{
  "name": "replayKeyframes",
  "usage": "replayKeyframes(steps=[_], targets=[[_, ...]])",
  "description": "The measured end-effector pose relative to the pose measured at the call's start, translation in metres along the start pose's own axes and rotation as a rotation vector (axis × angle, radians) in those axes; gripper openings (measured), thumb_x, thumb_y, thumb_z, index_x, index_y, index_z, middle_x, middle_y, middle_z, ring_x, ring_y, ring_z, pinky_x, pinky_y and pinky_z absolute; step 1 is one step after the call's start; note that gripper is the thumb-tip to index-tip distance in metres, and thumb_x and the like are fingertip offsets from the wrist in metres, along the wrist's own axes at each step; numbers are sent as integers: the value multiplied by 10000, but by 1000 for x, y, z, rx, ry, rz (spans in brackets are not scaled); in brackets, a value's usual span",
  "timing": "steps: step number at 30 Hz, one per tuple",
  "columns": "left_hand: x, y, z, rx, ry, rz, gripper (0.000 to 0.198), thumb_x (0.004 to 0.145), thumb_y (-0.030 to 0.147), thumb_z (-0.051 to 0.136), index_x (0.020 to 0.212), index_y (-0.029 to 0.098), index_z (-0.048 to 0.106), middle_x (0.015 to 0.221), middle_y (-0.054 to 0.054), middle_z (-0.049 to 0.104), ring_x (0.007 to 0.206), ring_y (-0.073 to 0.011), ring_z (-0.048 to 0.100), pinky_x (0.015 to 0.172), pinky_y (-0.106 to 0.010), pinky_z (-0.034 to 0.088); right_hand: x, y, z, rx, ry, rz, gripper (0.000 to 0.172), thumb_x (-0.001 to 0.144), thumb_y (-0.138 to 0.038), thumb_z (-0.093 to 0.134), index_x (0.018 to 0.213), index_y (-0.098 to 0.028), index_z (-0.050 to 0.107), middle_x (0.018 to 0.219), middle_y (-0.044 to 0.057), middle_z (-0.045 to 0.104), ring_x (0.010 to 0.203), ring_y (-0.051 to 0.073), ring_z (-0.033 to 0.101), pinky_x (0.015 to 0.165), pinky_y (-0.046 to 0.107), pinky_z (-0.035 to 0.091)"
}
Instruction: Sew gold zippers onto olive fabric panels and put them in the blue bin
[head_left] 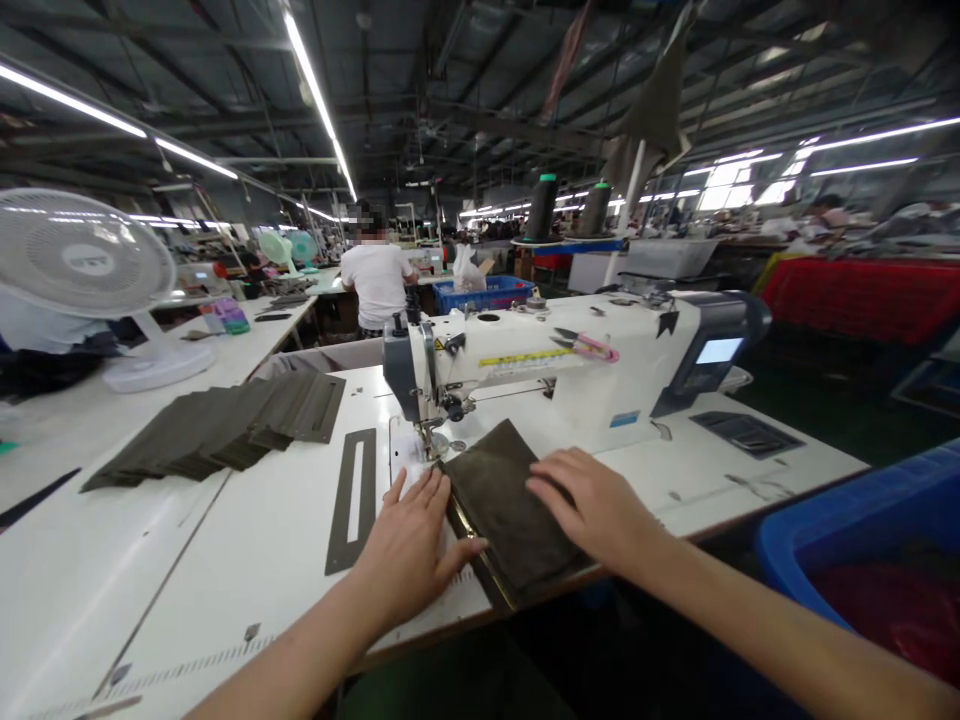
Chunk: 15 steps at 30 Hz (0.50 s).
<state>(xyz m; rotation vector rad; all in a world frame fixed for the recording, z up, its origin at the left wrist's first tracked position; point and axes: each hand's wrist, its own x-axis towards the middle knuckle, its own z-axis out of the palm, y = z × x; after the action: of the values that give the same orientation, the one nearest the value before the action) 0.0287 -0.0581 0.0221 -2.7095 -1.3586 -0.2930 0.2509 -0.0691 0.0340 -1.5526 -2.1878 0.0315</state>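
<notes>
A dark olive fabric piece (pixel 502 500) lies on the white sewing table, its far left corner by the needle area of the sewing machine (pixel 517 355). Along its left edge runs a zipper (pixel 471 525) with a brassy shine. My left hand (pixel 416 540) rests flat beside that edge, fingers stretched toward the needle and thumb on the zipper side. Over the right side of the fabric is my right hand (pixel 589 500), fingers extended and touching its surface. Left of my left hand lies an olive frame-shaped piece (pixel 352 500) with a long slot.
A fanned stack of olive fabric pieces (pixel 225 425) lies on the table at left. Behind it stands a white fan (pixel 90 265). Pink-handled snips (pixel 589 345) rest on the machine arm. A blue bin (pixel 870 530) stands at right. A person in a white shirt (pixel 375 280) sits ahead.
</notes>
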Motion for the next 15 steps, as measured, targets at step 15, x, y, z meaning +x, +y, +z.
replayKeyframes(steps=[15], targets=[[25, -3, 15, -77, -171, -10, 1314, 444, 911, 338, 1338, -48, 243, 1392, -287, 193, 1311, -395, 102, 1055, -559, 45, 19, 22, 21, -288, -185, 362, 217, 899, -241, 386, 1062, -115, 455, 719, 100, 652, 674, 253, 636, 539, 292, 370]])
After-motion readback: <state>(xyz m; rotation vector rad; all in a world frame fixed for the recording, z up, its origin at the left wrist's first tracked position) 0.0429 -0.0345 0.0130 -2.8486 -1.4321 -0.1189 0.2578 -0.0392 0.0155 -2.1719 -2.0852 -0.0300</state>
